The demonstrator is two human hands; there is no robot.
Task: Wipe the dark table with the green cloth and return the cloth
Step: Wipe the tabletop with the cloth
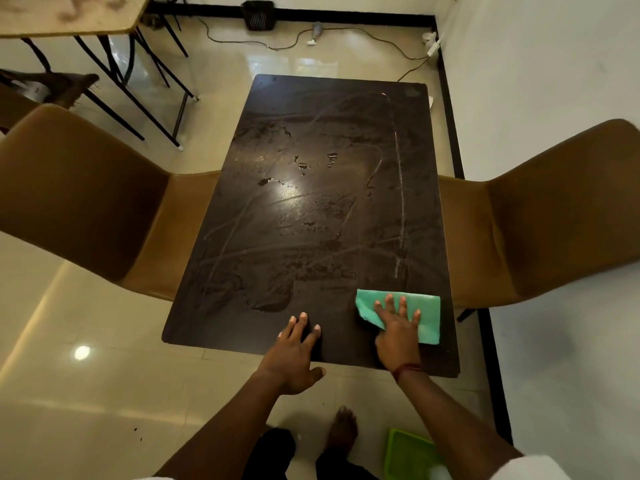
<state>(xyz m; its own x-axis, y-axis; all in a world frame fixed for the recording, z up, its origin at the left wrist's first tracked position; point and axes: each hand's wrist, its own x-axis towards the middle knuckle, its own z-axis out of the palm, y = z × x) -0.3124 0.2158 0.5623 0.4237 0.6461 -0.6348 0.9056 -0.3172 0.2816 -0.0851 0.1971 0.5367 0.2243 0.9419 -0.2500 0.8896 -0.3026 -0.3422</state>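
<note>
The dark table [311, 216] stretches away from me, streaked with wet wipe marks and a few small puddles near its middle. A folded green cloth [427, 310] lies flat on the table's near right corner. My right hand [398, 327] presses on the cloth with its fingers spread and straight. My left hand [294, 351] rests on the table's near edge, fingers straight on the top and thumb hanging over the edge.
Brown padded chairs stand at the left [86, 195] and right [536, 216] sides of the table. A green tray [405, 455] sits on the floor by my right foot. A light-topped table [69, 15] with black legs is at the far left; cables run along the far wall.
</note>
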